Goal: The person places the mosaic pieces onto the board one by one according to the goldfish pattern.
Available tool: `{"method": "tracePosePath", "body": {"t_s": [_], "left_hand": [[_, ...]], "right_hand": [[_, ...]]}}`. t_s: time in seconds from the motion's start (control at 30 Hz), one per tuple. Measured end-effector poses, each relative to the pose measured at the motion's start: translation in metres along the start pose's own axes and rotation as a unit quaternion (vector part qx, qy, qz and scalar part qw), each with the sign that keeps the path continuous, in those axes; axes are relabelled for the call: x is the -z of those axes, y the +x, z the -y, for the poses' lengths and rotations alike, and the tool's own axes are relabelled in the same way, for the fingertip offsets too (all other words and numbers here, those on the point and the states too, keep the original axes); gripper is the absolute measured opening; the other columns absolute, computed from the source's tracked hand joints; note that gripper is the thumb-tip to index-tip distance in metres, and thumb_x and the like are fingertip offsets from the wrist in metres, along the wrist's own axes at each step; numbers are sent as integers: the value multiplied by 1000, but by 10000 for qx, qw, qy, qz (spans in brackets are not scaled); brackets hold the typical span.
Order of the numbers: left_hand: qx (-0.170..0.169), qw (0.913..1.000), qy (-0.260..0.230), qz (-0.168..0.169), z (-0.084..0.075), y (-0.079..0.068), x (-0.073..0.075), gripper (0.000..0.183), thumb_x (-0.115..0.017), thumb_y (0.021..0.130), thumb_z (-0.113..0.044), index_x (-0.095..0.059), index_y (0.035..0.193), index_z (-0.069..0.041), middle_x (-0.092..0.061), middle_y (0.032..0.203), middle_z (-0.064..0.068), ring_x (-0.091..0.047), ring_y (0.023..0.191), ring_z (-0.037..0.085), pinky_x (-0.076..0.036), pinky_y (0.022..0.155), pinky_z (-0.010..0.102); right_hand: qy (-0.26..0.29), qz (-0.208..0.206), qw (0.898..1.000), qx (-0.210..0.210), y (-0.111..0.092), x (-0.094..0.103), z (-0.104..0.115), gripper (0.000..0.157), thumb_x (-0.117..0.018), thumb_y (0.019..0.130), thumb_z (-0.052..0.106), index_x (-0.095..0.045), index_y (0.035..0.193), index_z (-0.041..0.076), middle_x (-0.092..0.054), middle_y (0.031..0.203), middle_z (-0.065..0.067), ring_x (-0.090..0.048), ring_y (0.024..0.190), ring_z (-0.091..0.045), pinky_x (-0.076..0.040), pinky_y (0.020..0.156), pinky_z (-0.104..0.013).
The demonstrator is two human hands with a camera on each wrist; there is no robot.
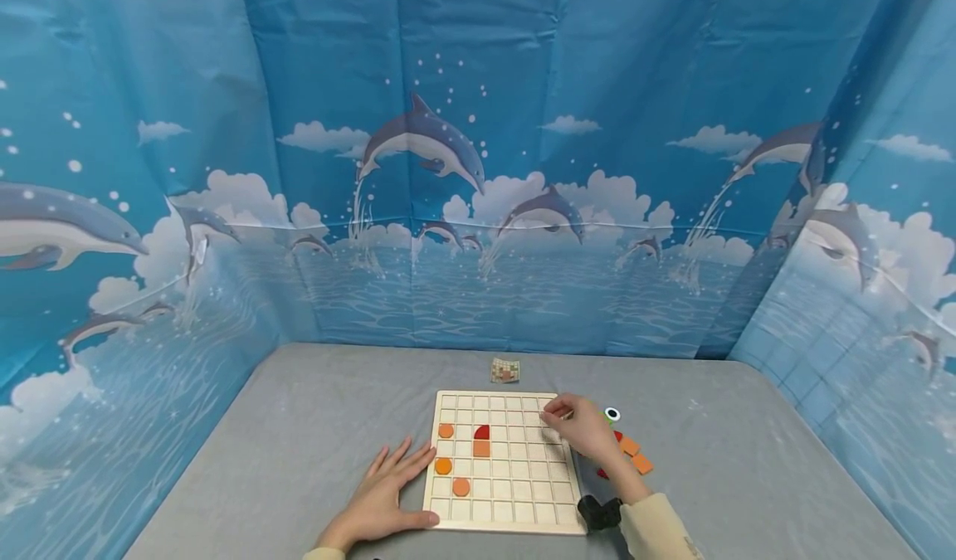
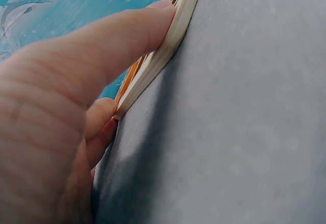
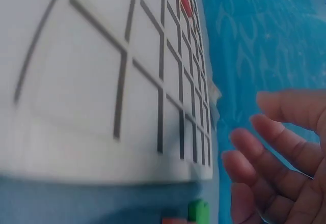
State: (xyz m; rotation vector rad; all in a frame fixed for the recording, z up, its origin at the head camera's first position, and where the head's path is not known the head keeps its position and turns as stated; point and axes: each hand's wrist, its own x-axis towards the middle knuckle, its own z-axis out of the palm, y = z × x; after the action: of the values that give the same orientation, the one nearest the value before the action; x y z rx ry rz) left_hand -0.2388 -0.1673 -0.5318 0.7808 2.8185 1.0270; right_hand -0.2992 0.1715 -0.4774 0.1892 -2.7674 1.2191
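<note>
A pale wooden grid board (image 1: 523,529) lies flat on the table. My left hand (image 1: 384,494) rests at its left side with fingers spread; the thumb (image 2: 137,28) touches the board's rim near the front corner. Above the board's far right edge hovers my right hand (image 1: 586,431), its fingers loosely bent and nothing visible between them in the right wrist view. On the grid, a red quarter-circle piece (image 1: 482,433) adjoins an orange square (image 1: 481,449). Three orange many-sided pieces sit in cells toward the left, one of them (image 1: 461,487) nearest the front.
Right of the board, partly behind the right arm, lie orange squares (image 1: 641,464), red pieces and a green piece with an eye (image 1: 612,415). A small patterned card (image 1: 504,370) lies beyond the board. A black device (image 1: 599,512) is by the right wrist. Dolphin-print curtains (image 1: 478,294) surround the grey table.
</note>
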Motion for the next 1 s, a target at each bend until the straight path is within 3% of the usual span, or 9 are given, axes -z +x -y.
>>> {"method": "tracePosePath", "body": {"t_s": [0.3,0.53,0.63,0.77,0.87,1.0], "left_hand": [[56,10000,41,9,0,1,0,90,-69,75,-61,-39,147,-16,-34,150,0,-15,141,31,1,109,52],[71,10000,62,30,-1,1,0,90,-69,75,-62,-39,147,-16,-34,150,0,-15,141,31,0,109,53],[58,10000,50,42,-1,0,0,89,-68,75,-61,-39,147,-16,-34,150,0,-15,141,32,0,109,53],[45,10000,0,51,-1,0,0,89,-69,76,-60,-39,147,-16,-34,150,1,-14,141,32,1,109,53],[33,10000,-23,41,-1,0,1,89,-69,76,-60,-39,147,-15,-34,150,1,-14,141,33,1,109,53],[6,10000,-36,28,-2,0,1,89,-69,76,-59,-39,147,-15,-34,150,2,-15,141,33,1,109,53]], "right_hand": [[-104,-455,9986,-255,6,19,-23,19,-69,86,14,-67,100,1,-63,89,-6,-59,76,-22,-49,60,-34],[-265,-485,9970,-548,1,32,-35,26,-69,86,15,-66,106,-2,-63,101,-16,-60,85,-29,-50,59,-35],[-326,-501,9958,-689,1,36,-39,30,-67,86,14,-64,110,-4,-61,108,-22,-59,80,-29,-50,58,-37],[-600,-571,9931,-836,3,38,-46,33,-67,86,14,-63,113,-6,-59,112,-26,-58,83,-32,-51,69,-44],[-861,-596,9900,-945,5,40,-54,35,-68,85,14,-63,113,-6,-58,113,-28,-56,96,-37,-48,80,-51],[-1101,-538,9871,-1029,5,42,-61,40,-70,83,13,-61,116,-7,-57,113,-30,-54,99,-40,-47,82,-54]]}}
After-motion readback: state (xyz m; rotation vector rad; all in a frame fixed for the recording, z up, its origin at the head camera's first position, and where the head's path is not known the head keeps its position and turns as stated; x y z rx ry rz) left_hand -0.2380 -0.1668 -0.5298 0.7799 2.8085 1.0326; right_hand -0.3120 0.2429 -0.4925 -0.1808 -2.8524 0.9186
